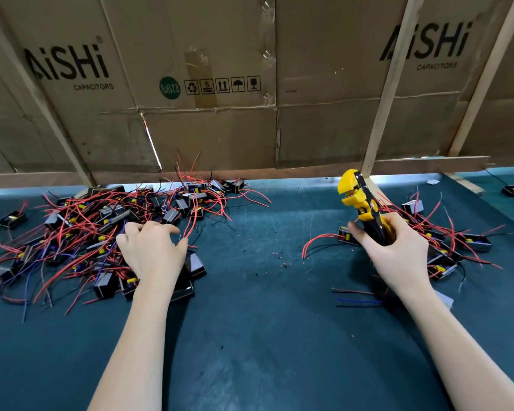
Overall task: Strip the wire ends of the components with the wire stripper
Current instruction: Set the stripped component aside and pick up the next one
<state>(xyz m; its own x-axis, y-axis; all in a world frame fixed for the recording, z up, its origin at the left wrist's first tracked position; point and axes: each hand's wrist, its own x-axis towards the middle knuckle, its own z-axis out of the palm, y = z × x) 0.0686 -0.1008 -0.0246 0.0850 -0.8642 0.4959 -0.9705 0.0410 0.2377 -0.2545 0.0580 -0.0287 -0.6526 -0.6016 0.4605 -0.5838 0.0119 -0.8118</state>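
We find the yellow-and-black plastic-handled wire stripper (pixel 365 209) held upright in our right hand (pixel 398 250), fingers curled round its handles and its yellow head raised clear of the dark green felt-covered tabletop (pixel 250 336); whether its jaws stand apart we cannot tell. The left hand (pixel 152 250) rests on the near edge of the large tangled heap of small black box-shaped components with red, blue and black wires (pixel 95 232), fingers bent down among the leads; it touches a red lead near the thumb, but no clear grip on any one piece is visible. A smaller heap of the same components (pixel 451 241) lies just behind and beside the right hand, which we judge to be the finished pile. Small red and black flecks of cut insulation (pixel 279 256) lie scattered between the two hands. We judge the step in hand to be the selection of the next piece. To do it well, we should lift one component free by its body, not drag it by a wire, since the leads are heavily intertwined; then present a single lead end squarely to the stripper head.
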